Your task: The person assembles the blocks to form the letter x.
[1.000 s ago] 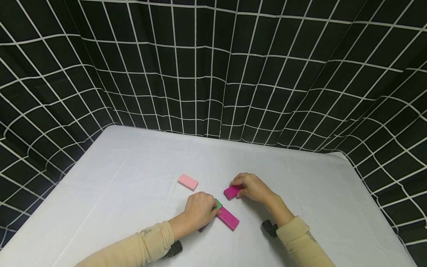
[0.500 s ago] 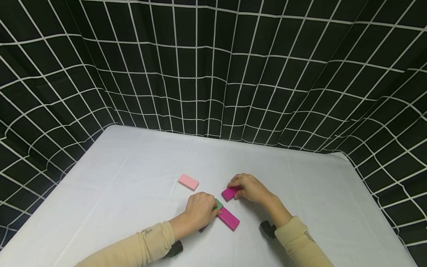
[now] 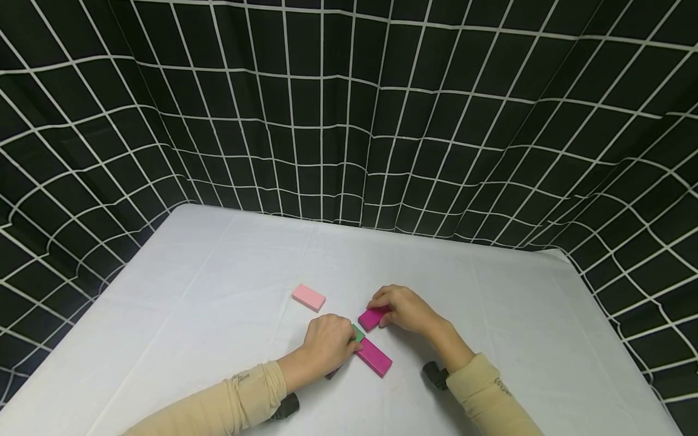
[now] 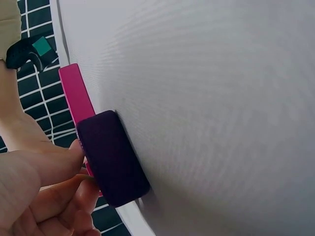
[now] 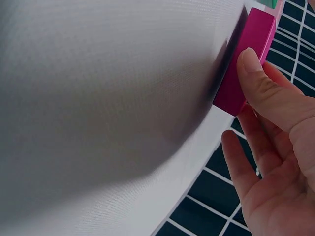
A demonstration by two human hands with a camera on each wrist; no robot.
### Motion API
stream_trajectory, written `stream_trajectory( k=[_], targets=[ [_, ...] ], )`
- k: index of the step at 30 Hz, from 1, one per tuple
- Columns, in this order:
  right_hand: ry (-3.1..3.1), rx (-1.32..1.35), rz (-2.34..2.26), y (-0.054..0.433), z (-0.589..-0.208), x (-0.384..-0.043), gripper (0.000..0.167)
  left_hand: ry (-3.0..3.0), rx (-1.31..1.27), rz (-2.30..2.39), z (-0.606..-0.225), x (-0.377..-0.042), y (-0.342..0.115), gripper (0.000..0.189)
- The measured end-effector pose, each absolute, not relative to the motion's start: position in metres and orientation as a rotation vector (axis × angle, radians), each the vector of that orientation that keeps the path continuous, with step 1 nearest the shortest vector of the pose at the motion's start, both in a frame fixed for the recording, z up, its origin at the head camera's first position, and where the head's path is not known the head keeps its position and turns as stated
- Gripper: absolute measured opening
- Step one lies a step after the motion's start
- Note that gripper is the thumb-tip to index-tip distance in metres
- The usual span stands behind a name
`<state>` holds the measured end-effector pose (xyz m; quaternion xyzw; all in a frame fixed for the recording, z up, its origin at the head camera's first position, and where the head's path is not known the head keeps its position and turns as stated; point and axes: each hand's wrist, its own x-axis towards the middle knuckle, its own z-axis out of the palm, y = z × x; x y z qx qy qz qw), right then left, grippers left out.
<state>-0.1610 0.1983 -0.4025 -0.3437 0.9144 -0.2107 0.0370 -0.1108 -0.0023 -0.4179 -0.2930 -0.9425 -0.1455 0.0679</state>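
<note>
In the head view, my left hand (image 3: 326,344) pinches a green block (image 3: 357,334), mostly hidden under the fingers. A dark purple block (image 4: 113,157) stands right by those fingers in the left wrist view; only its end shows below the hand from above. A magenta block (image 3: 374,357) lies against the green one, slanting to the near right. My right hand (image 3: 405,310) grips a second magenta block (image 5: 246,64) between thumb and fingers, low over the white cloth, a small gap from the green block. The other right fingers hang loosely.
A light pink block (image 3: 308,297) lies on the white-covered table (image 3: 229,272), behind and left of the hands. Black curtains with a white grid (image 3: 338,109) rise around the back and sides. Dark devices are worn at both wrists.
My right hand has slid slightly left and toward me, bringing its magenta block closer to the green block. The left hand and the other blocks look unmoved.
</note>
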Motion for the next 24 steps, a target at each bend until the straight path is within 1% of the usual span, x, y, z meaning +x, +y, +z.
stream_trajectory(
  k=[7,9,24],
  targets=[
    [2.788,-1.062,-0.657,0.1955,-0.4013,-0.1601,0.031,-2.849,-0.874,-0.437,-0.4179,-0.1105,-0.0022,0.039],
    [2.783,-1.065,-0.661,0.1948,-0.4017,-0.1599,0.031,-2.855,-0.873,-0.43,-0.4179,-0.1106,-0.0021,0.04],
    [2.787,-1.073,-0.623,0.1908,-0.4029,-0.1589,0.031,-2.874,-0.873,-0.428,-0.417,-0.1108,-0.0018,0.026]
  ],
)
